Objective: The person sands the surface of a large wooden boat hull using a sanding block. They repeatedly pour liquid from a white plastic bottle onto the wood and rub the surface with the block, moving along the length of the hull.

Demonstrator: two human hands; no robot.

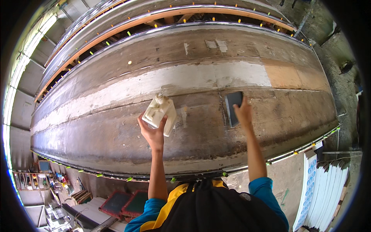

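A cream, boxy plastic jug (165,110) is pinched between thumb and fingers of the left hand (153,133), its short neck facing the far side. Well to its right, over the same long, stained brown table (205,143), a flat dark-grey block (232,107) has its long axis running near to far, nearly square to the table's length. The right hand (243,112), nearer it, grips its right edge, fingers partly hidden.
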